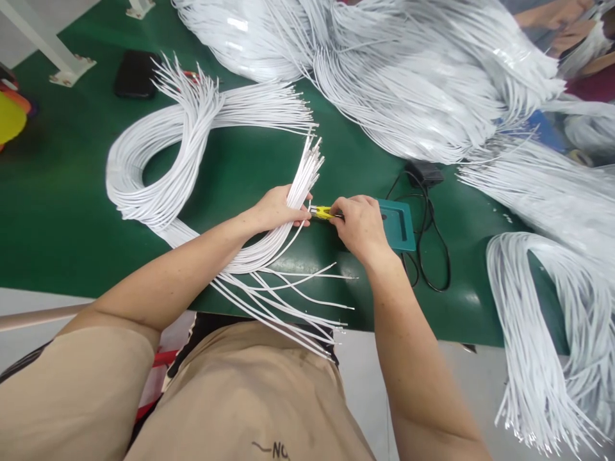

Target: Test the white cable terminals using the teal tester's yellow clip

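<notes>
My left hand (276, 210) is closed around a bunch of white wires (303, 171), whose tips fan upward past my fingers. In my right hand (361, 224) is a small yellow hand tool (323, 212) with a metal tip; its exact kind is hard to make out. The metal tip meets a single wire beside my left fingertips. Several loose wires (307, 301) from the same bundle spread toward the table's front edge. Farther left, the bundle continues into a large looped coil (125, 160).
Under and beyond my right hand sits a teal box (400, 225), with a black cable (435, 256) nearby. Large wire heaps (408, 77) cover the back, and another bundle (523, 307) hangs over the front edge at right. A black phone-like object (135, 74) lies back left. Another person's hands (569, 29) show top right.
</notes>
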Motion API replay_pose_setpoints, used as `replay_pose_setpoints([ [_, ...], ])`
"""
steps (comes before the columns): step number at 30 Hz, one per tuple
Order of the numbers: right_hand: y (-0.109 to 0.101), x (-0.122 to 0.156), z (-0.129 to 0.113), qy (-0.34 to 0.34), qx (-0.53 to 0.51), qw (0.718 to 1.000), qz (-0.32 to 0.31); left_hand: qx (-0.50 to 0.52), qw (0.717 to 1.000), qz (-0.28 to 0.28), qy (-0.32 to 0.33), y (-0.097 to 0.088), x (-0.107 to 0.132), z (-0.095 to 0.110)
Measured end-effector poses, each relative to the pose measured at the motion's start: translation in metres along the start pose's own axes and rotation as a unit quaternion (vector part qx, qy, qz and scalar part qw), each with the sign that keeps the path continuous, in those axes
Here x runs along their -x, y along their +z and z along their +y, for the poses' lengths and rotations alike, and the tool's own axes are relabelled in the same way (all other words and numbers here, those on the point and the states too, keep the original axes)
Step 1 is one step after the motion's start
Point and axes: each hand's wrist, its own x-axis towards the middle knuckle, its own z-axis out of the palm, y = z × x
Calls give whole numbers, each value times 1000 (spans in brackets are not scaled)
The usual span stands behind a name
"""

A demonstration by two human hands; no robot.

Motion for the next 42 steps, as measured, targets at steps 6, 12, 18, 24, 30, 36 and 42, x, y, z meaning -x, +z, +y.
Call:
replay_pose_setpoints([
  [6,6,-2,2,14,0,1000,28,-82,996,15,1,0,-4,-6],
  [12,2,3,0,10,18,999,27,-84,996,11,-6,1,-6,-8],
  [18,13,18,12,145,109,974,134,-53,998,-3,-31,-2,-6,-6],
  [24,9,22,-1,107,38,983,147,-21,999,4,-33,-7,-1,-1],
  [30,7,36,-65,-210,-51,976,22,17,1000,-2,23,-10,3,1],
  [36,12,52,-94,-163,-14,983,-86,52,998,-7,20,-12,4,0],
  [42,-16,47,-82,-11,-282,918,-278,55,998,6,7,-13,3,1],
])
